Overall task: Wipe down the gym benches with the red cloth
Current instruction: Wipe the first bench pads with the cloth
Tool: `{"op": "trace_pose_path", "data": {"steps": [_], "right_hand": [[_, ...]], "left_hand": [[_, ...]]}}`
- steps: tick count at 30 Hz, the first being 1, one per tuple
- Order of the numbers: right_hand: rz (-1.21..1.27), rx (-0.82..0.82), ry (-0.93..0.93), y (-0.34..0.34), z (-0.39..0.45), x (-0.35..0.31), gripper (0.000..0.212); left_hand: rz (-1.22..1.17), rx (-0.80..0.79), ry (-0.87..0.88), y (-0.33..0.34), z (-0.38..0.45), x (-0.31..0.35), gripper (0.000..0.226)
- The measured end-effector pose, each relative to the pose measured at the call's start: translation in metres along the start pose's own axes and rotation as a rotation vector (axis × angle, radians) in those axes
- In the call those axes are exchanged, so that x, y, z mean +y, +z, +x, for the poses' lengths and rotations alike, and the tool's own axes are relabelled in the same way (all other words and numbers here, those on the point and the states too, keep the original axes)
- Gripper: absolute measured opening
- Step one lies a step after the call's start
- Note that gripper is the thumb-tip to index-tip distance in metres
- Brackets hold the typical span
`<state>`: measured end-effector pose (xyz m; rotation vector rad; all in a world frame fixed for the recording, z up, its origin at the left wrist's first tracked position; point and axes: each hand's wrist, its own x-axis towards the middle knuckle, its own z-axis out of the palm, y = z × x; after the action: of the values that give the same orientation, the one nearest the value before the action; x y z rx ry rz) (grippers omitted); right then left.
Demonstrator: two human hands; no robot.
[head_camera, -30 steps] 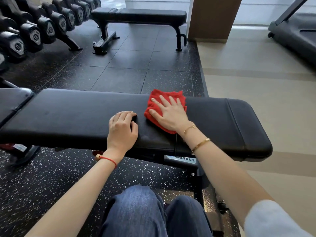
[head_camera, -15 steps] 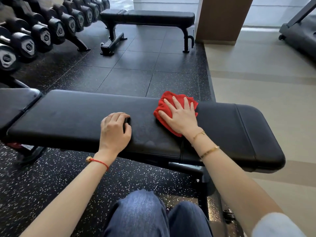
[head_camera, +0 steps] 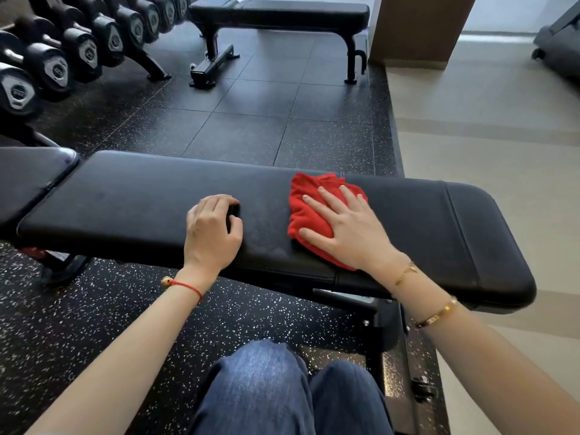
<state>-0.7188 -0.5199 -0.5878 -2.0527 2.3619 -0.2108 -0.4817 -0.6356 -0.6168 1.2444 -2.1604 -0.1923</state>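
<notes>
A long black padded gym bench (head_camera: 141, 196) runs across in front of me. A crumpled red cloth (head_camera: 306, 215) lies on its top, right of centre. My right hand (head_camera: 345, 233) presses flat on the cloth with fingers straight and spread. My left hand (head_camera: 210, 233) rests on the bench pad to the left of the cloth, a short gap away, with fingers curled under and nothing held. A second black flat bench (head_camera: 282, 11) stands farther back on the rubber floor.
A rack of black dumbbells (head_camera: 78, 48) lines the far left. Another black pad (head_camera: 28, 171) adjoins the bench's left end. A brown pillar (head_camera: 417, 26) and a treadmill (head_camera: 558, 48) stand at the back right on beige floor. My jeans-clad knees (head_camera: 266, 387) are below.
My right hand has slid the red cloth to the right along the bench, widening the gap to my left hand, which stays in place.
</notes>
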Motion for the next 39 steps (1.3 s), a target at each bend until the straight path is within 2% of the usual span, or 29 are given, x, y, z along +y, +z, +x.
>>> {"op": "trace_pose_path", "data": {"steps": [4,6,12,16,23,29,33,39], "right_hand": [[0.01,-0.031,0.218,-0.004,0.029,0.023,0.076],[0.009,-0.038,0.244,-0.002,0.048,0.014,0.077],[0.05,-0.052,0.037,0.005,0.049,-0.035,0.081],[0.072,-0.013,-0.041,0.007,0.009,-0.029,0.077],[0.014,-0.011,0.077,-0.006,-0.03,0.019,0.08],[0.023,-0.021,0.251,-0.008,0.009,0.033,0.073],[0.042,-0.027,0.206,-0.008,0.023,0.018,0.072],[0.08,0.011,0.101,-0.01,-0.035,0.02,0.067]], "left_hand": [[0.03,-0.006,-0.009,0.001,0.0,0.003,0.027],[0.039,-0.008,-0.017,0.0,0.0,0.006,0.025],[0.037,-0.006,-0.02,0.0,0.001,0.008,0.024],[0.035,-0.011,-0.006,-0.001,-0.001,0.006,0.026],[0.029,-0.02,0.016,-0.001,-0.001,0.008,0.025],[-0.038,-0.04,0.045,0.0,-0.004,0.027,0.021],[-0.076,-0.057,0.069,0.006,-0.007,0.051,0.021],[-0.105,-0.087,0.075,0.023,-0.012,0.087,0.023]]}}
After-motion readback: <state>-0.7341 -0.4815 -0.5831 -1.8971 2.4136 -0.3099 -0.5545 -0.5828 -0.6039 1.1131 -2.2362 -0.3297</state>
